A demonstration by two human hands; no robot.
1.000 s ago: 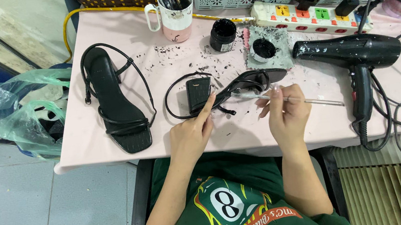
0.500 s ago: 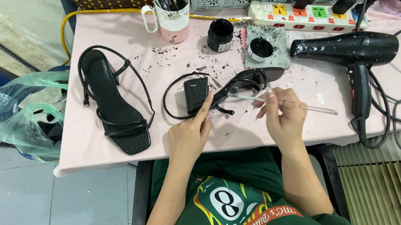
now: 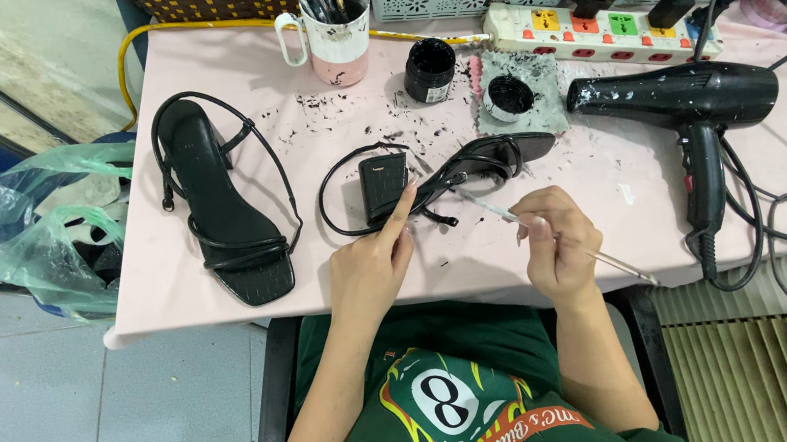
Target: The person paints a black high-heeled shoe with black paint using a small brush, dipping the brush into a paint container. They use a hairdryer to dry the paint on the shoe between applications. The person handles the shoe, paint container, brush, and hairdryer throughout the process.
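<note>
Two hands at work on a black heeled sandal [image 3: 467, 168] lying on its side mid-worktop [image 3: 610, 216]. Left hand [image 3: 371, 268] steadying it, fingertips pressed to the heel block, palm otherwise empty. Right hand [image 3: 555, 247] pinching a thin brush [image 3: 553, 232], tip aimed at the straps. Judged step: touching up the sandal with black paint. Next move likely calls for a light, steady stroke along the strap without smearing the sole. Second sandal [image 3: 220, 211] lying flat, well apart to the left. Open paint pot [image 3: 429, 69], hair dryer [image 3: 686, 99] beyond. Brush tip hard to make out against the straps; basket contents cut off at the top edge.
</note>
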